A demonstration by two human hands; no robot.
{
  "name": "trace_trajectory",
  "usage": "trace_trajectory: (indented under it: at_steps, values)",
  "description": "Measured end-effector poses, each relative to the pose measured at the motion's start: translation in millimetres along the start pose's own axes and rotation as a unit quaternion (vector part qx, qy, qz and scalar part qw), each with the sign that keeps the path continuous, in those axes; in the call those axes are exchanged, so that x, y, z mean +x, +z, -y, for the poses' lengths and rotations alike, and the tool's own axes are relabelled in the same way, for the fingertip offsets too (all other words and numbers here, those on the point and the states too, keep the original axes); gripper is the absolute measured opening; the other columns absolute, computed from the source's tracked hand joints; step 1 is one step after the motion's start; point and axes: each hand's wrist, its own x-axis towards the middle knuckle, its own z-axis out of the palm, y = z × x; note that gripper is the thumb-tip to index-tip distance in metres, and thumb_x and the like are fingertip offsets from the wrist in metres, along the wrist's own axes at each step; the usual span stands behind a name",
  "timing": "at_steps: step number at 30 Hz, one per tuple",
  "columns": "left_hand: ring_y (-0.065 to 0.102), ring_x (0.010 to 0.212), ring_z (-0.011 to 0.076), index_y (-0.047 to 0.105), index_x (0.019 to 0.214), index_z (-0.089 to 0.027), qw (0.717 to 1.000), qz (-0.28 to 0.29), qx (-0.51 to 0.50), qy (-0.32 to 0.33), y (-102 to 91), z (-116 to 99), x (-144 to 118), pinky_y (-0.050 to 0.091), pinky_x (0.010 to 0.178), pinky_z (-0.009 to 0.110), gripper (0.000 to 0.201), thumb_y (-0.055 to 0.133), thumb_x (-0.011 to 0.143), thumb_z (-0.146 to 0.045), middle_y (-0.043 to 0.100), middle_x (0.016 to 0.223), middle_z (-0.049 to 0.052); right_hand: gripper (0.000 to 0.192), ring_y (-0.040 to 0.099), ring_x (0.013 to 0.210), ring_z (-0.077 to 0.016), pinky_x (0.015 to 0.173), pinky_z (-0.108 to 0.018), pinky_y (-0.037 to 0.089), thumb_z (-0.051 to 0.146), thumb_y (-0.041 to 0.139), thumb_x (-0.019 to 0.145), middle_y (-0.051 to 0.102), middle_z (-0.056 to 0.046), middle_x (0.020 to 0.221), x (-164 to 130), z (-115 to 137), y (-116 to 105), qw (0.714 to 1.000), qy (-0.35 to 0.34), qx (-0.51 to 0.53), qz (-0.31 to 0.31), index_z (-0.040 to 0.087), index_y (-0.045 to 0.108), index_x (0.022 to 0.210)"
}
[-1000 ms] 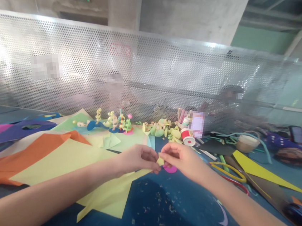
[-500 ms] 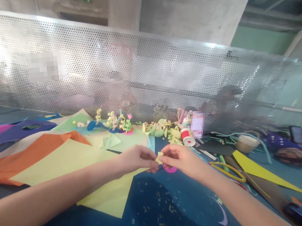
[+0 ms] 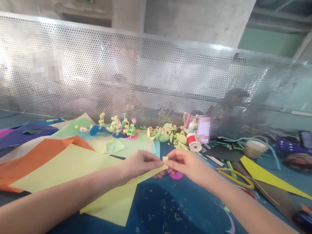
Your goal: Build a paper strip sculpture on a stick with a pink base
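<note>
A narrow pale yellow paper strip [image 3: 165, 160] is pinched between the fingertips of both my hands above the blue table. My left hand [image 3: 142, 163] is closed on it from the left. From the other side my right hand [image 3: 184, 164] grips it between thumb and fingers. The strip's other end seems to run down left under my left hand, where it blends with the yellow sheet behind. Below my right fingers is a round pink piece [image 3: 176, 175], partly hidden; I cannot tell whether it is held or lies on the table.
Large yellow [image 3: 66, 165] and orange sheets [image 3: 29, 160] cover the left. Small paper figures [image 3: 125, 126] stand along the perforated metal screen [image 3: 83, 65]. A red-and-white spool [image 3: 194, 142], a yellow ring [image 3: 236, 177], a tape roll [image 3: 255, 147] and scraps lie right.
More of the yellow strip shows beneath my left fingers, which have shifted slightly along it. My right hand has hardly moved.
</note>
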Motion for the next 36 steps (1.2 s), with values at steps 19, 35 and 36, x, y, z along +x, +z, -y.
trace_trajectory:
  at_steps: [19,35,36]
  values:
    - [0.059,0.065,0.0125,0.068,0.072,-0.014,0.994,-0.042,-0.105,-0.008,16.1,29.3,-0.4,0.045,0.066,0.024,0.029,0.064,0.076,-0.043,0.068,0.071,0.003,0.017,0.058,0.066,-0.0128,0.065,-0.025,0.047,0.03,0.064,0.077,0.062,0.0,0.07,-7.0,-25.6,14.2,0.999,0.006,0.013,-0.038,0.016,0.058,0.085]
    - [0.064,0.085,0.0183,0.068,0.095,-0.019,0.996,-0.056,-0.072,0.006,13.9,43.5,4.9,0.046,0.081,0.03,0.029,0.066,0.075,-0.04,0.071,0.09,0.004,0.012,0.06,0.066,-0.0104,0.065,-0.022,0.05,0.03,0.058,0.084,0.063,0.002,0.074,-15.9,-43.0,26.5,0.992,-0.057,0.066,-0.086,0.022,0.058,0.093]
    - [0.064,0.086,0.0184,0.068,0.095,-0.019,0.996,-0.054,-0.071,0.006,14.0,43.1,4.8,0.046,0.081,0.029,0.029,0.066,0.075,-0.04,0.071,0.09,0.004,0.011,0.06,0.066,-0.0104,0.064,-0.022,0.05,0.03,0.058,0.084,0.063,0.002,0.074,-16.0,-43.6,26.9,0.992,-0.059,0.068,-0.086,0.021,0.058,0.091]
